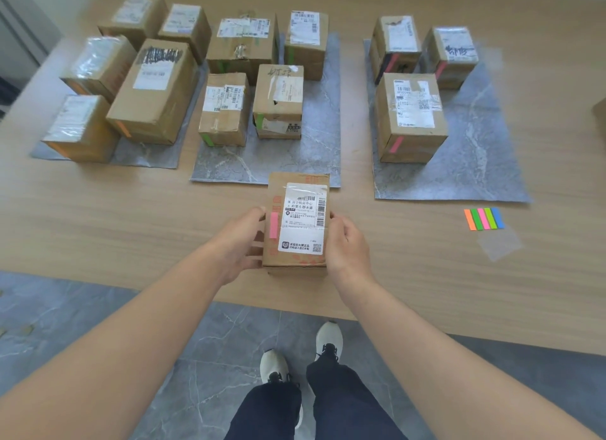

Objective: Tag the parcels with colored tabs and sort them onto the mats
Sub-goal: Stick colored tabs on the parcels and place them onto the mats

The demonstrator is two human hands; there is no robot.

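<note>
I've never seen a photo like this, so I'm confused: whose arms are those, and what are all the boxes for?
The camera sits on a person's head and looks down, so you see their own arms and shoes. Their left hand and right hand grip a small parcel between them; a pink tab is stuck on top. On the wooden table lie three grey mats. The left mat holds parcels with orange tabs, the middle mat green tabs, the right mat pink ones. Spare coloured tabs lie at the right.

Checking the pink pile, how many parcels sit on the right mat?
3 on the right mat: back-left parcel, back-right parcel, front parcel. None appears hidden behind them.
</note>
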